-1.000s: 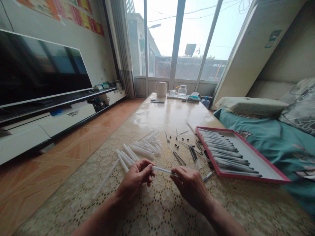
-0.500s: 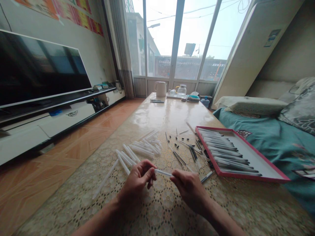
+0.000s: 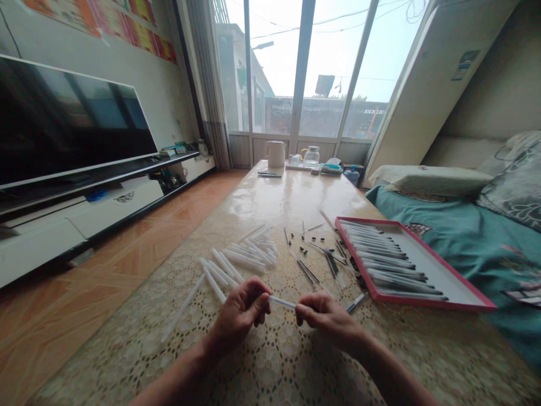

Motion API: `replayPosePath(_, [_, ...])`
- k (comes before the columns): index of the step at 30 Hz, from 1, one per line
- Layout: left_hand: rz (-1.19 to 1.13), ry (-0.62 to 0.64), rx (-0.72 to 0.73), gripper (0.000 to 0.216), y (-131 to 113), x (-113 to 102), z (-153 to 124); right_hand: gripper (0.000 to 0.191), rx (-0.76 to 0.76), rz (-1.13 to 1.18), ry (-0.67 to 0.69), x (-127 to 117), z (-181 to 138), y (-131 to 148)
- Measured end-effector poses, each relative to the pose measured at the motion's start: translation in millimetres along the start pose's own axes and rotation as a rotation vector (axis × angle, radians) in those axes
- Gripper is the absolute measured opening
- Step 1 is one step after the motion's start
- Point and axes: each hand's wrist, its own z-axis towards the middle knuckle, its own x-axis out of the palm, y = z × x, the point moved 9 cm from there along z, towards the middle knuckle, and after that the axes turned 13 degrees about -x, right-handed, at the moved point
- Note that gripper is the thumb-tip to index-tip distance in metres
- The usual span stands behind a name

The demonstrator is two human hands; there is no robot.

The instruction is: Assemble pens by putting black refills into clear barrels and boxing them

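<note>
My left hand and my right hand are both closed on one thin white pen barrel, held level between them just above the lace-covered table. The left fingers pinch its left end, the right fingers its right end. Beyond the hands lies a loose heap of white pen barrels. To the right of that are several dark refills and small black caps. A red-rimmed tray with a row of finished pens stands at the right.
A white kettle, a glass jug and small items stand at the table's far end. A television on a low cabinet lines the left wall. A teal-covered bed with pillows adjoins the table's right side.
The two hands have drawn closer together along the barrel, so less of it shows between them. The right hand has turned knuckles up.
</note>
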Motion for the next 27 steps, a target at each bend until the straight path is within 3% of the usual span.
replayPosePath(5, [0.006, -0.044, 0.032, 0.019, -4, -1, 1, 0.051, 0.001, -0.032, -0.021, 0, 0, 1])
replayPosePath(9, [-0.059, -0.051, -0.027, 0.026, -1, -2, 9, 0.04, -0.086, -0.337, -0.081, -11, 0, 17])
replayPosePath(12, [-0.066, -0.123, -0.061, 0.045, 0, -9, 13, 0.031, -0.138, -0.551, -0.148, -25, -1, 25])
replayPosePath(14, [-0.057, -0.177, -0.07, 0.053, 0, -14, 14, 0.029, -0.15, -0.639, -0.227, -38, -3, 31])
replayPosePath(20, [-0.03, -0.238, -0.095, 0.05, 3, -21, 13, 0.024, -0.076, -0.874, -0.444, -87, -22, 68])
replayPosePath(24, [-0.014, -0.237, -0.093, 0.046, 4, -21, 14, 0.018, -0.048, -1.087, -0.503, -124, -41, 96])
replayPosePath(27, [0.003, -0.235, -0.099, 0.046, 5, -21, 14, 0.017, -0.003, -1.278, -0.494, -158, -57, 99])
